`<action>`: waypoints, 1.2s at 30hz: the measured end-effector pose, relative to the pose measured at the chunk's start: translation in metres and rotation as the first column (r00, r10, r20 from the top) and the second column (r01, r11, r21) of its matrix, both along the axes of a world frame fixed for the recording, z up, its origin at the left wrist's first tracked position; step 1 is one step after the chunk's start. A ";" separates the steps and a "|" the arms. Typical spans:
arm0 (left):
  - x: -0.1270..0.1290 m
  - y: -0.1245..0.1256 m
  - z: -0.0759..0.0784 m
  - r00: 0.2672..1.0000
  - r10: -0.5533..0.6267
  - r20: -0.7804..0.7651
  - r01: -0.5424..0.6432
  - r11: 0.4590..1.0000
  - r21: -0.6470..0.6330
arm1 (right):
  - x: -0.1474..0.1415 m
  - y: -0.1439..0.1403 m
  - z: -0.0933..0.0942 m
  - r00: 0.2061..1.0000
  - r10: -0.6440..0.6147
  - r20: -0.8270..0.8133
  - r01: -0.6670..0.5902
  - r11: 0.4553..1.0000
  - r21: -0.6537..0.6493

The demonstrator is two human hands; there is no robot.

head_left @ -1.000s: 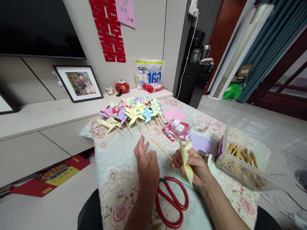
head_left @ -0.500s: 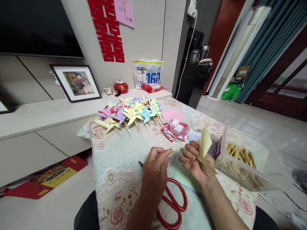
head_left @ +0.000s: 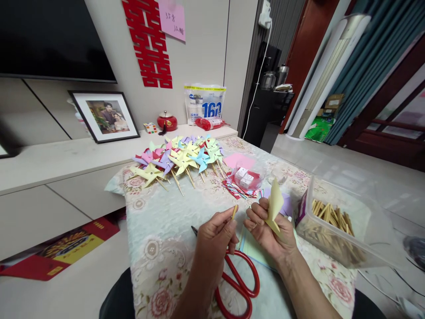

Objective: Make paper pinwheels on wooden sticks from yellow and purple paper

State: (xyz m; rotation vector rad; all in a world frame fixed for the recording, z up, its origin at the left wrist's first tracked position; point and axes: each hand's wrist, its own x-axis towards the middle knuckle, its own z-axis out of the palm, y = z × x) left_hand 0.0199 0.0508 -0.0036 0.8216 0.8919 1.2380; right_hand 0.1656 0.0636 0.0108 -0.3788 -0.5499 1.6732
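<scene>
My left hand [head_left: 214, 239] pinches a thin wooden stick [head_left: 234, 212] whose tip points up toward my right hand. My right hand [head_left: 265, 230] holds a folded pale yellow paper piece [head_left: 274, 207] upright, a few centimetres right of the stick tip. Both hands hover over the floral cloth of the table [head_left: 159, 221]. Red-handled scissors [head_left: 237, 285] lie on the cloth just below my hands, partly hidden by my left forearm.
A heap of finished paper pinwheels [head_left: 181, 157] lies at the far end. A clear bowl with small boxes [head_left: 247, 176], coloured paper sheets [head_left: 239, 158] and a clear bin of wooden sticks [head_left: 335, 226] stand to the right. A low cabinet [head_left: 49, 164] runs along the left.
My left hand took the stick from my right hand and now holds it tip up. My right hand lifted and turned the yellow paper upright, then drew it closer to the stick.
</scene>
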 end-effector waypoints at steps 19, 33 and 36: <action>-0.011 0.001 0.006 0.968 0.151 -0.202 -0.060 0.915 0.398 | 0.002 -0.012 0.004 0.249 -0.816 0.521 -0.007 0.537 0.844; -0.007 -0.003 0.005 0.970 0.120 -0.210 -0.004 0.876 0.482 | 0.002 -0.017 0.004 0.106 -0.911 0.399 -0.059 0.395 0.917; -0.007 -0.004 0.008 0.970 0.124 -0.212 -0.004 0.872 0.489 | 0.002 -0.016 0.003 0.108 -0.913 0.394 -0.040 0.392 0.919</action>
